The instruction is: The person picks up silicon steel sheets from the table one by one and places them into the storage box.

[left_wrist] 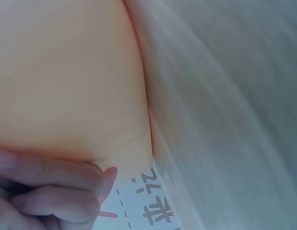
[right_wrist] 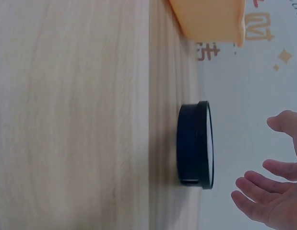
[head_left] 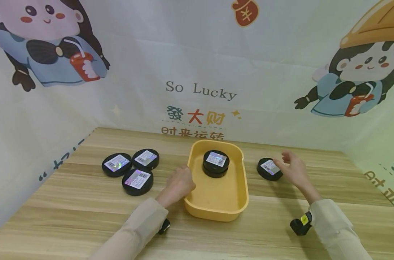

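Note:
My left hand [head_left: 179,183] grips the left rim of a yellow plastic bin [head_left: 213,215]; in the left wrist view its curled fingers [left_wrist: 57,175] lie along the bin's wall [left_wrist: 66,96]. Inside the bin, toward the far end, sits a stack of two round black cases [head_left: 215,162], the upper one with a shiny barcode label. On the right, another round black case [head_left: 269,169] lies label up on the table. My right hand [head_left: 292,169] hovers just right of it, fingers spread and holding nothing; the right wrist view shows these fingers [right_wrist: 256,194] apart from the case [right_wrist: 192,146].
Left of the bin, three more labelled black cases [head_left: 138,181] lie close together on the wooden table [head_left: 70,216]. A printed cloth backdrop [head_left: 135,72] with cartoon figures and lettering stands behind and at both sides. Each sleeve has a small black device at the wrist.

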